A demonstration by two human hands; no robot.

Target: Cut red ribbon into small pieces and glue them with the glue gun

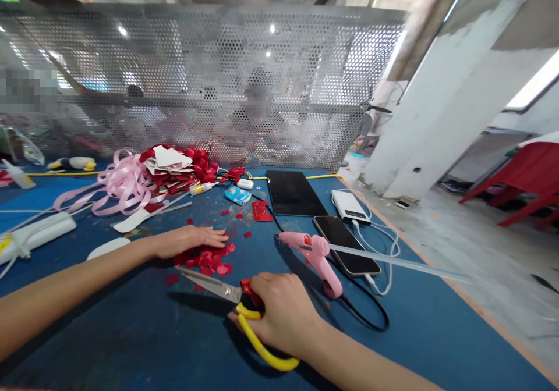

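Note:
My right hand [282, 306] is closed around scissors [218, 286] with yellow and red handles, their blades pointing left over the blue table. Flat and palm down, my left hand [192, 241] rests with its fingers stretched out on a small heap of cut red ribbon pieces [212, 258]. More red scraps lie scattered around the heap, some near the scissor tips. Just beyond my right hand, a pink hot glue gun [314, 248] lies with a long clear glue stick out of its back.
A phone [345, 242], a white power bank [349, 205] and a black tablet [294, 193] lie at the right. Behind my left hand are pink ribbon coils [124, 184] and a red and white pile [170, 167]. A perforated metal screen [205, 88] stands across the back.

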